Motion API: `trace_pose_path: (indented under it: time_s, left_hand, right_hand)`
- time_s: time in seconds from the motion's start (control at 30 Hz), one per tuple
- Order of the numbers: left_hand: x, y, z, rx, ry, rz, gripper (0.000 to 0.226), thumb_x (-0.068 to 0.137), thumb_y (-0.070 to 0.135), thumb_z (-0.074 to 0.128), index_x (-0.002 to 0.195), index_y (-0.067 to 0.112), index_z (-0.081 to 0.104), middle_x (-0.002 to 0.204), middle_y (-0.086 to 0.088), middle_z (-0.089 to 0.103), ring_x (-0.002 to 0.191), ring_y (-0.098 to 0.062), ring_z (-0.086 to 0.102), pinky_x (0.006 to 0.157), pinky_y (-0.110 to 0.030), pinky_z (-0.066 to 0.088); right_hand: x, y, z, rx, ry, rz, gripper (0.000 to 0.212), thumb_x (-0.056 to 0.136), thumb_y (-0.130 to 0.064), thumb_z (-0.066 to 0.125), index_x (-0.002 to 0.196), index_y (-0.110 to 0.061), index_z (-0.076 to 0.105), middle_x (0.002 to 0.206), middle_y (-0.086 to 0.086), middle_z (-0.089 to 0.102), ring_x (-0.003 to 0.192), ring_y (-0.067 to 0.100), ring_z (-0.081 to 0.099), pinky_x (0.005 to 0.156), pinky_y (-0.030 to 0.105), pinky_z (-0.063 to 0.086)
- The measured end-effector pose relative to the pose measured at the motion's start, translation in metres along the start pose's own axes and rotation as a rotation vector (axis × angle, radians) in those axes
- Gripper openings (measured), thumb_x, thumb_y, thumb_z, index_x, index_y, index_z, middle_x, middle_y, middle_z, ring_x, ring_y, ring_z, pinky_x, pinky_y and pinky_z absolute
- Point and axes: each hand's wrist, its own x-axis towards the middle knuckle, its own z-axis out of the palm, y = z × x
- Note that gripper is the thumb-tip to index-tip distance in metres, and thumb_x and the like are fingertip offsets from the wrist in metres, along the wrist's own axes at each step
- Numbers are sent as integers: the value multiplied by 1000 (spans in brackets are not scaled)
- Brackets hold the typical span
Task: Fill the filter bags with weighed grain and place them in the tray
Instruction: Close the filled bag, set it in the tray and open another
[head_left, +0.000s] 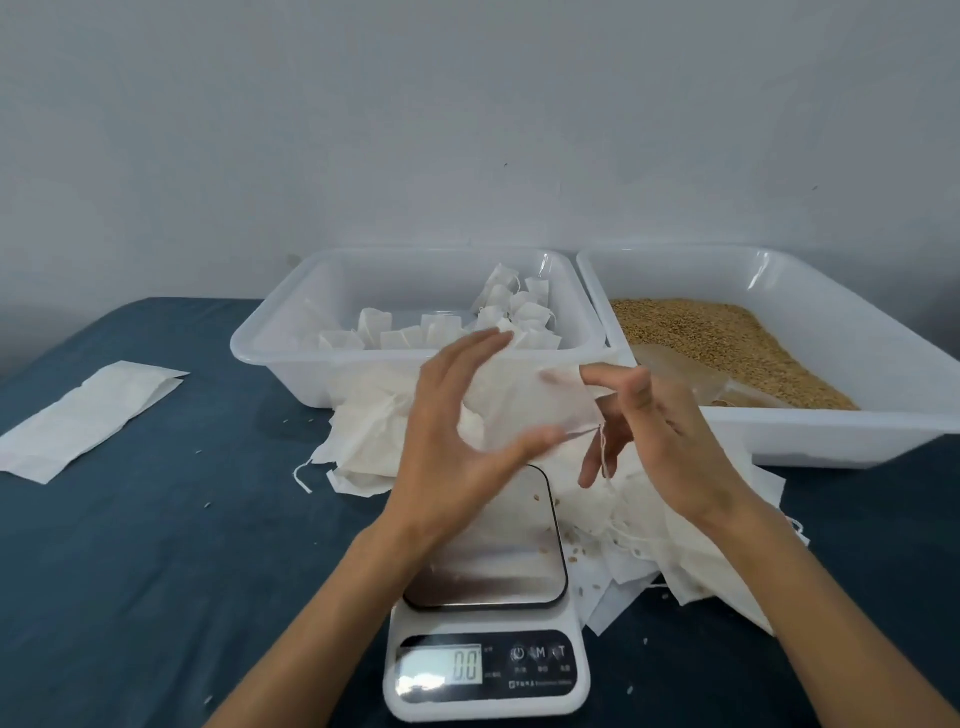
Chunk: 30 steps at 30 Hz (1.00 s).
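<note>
We see a dark blue cloth table carrying two white plastic trays: the right tray slopes with tan grain, the left tray holds filled bags. A steel-topped scale sits nearest. Above it, our left hand and right hand pinch a thin, papery filter bag, its long axis running left-right, drawstring dangling.

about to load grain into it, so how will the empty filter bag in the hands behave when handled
The empty filter bag is probably floppy: it creases and sags between the left hand and right hand. It looks thin and semi-see-through, so likely very light and tearable. Its drawstring dangles loose and might snag.
</note>
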Motion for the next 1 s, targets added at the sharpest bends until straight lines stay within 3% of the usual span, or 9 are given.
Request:
trace_pose_path:
  time_s: [0.13,0.23,0.37,0.53,0.6,0.7,0.83,0.93,1.0]
  left_hand:
    - [-5,4,10,37,-222,31,72,80,22,81,147,21,53,141,10,59,134,-11,52,119,-46,36]
    - [-7,6,11,-37,-222,30,58,77,9,65,135,17,60,119,9,71,110,-11,65,99,-29,48]
    - [-10,11,10,-159,-261,-30,41,79,7,60,116,25,64,98,19,72,92,-7,66,78,-18,47]
    - [-16,13,19,-305,-272,-106,21,89,22,71,108,27,65,101,4,72,97,-16,68,84,-33,55]
    - [-17,12,20,-361,-262,-137,16,91,25,72,104,31,65,101,7,72,98,-11,68,85,-29,55]
    - [-15,10,22,-430,-275,-183,12,92,21,71,103,25,67,96,2,69,93,-13,65,79,-37,55]
    - [-12,5,20,-523,-245,-241,20,84,12,76,103,13,68,96,3,70,88,-15,67,77,-30,58]
    - [-12,3,21,-529,-250,-254,21,84,7,79,102,6,67,94,8,70,84,-10,68,75,-24,57]
    - [-12,2,21,-531,-241,-273,21,84,7,79,101,4,67,94,10,70,83,-10,69,74,-26,57]
  right_hand:
    - [-1,-24,1,-34,-124,57,81,71,-97,33,105,-32,69,63,28,62,52,29,70,51,45,50]
    - [4,-42,0,-117,-221,40,96,71,-96,31,93,-15,77,78,9,73,51,26,70,48,35,48]
    - [8,-60,-6,-289,-283,-5,102,68,-100,24,86,-15,79,85,-6,77,52,23,71,51,20,45]
    - [11,-76,-7,-553,-424,52,122,55,-106,11,97,-12,76,83,-4,74,52,15,71,60,29,46]
    - [13,-81,-8,-651,-467,63,125,53,-107,7,99,-13,76,85,-11,74,53,14,71,66,37,51]
    - [18,-90,-15,-533,-454,39,105,65,-102,20,98,-22,79,86,-11,77,53,19,72,57,31,53]
    - [41,-72,-65,-416,-86,11,56,88,-74,52,90,-24,78,81,-1,78,54,24,71,49,23,51]
    - [60,-24,-127,-737,79,150,23,89,-46,72,100,-25,74,88,-7,76,70,13,70,61,25,55]
    - [65,12,-160,-1039,-85,429,40,83,-46,79,113,-22,69,106,-5,71,91,14,65,80,29,51]
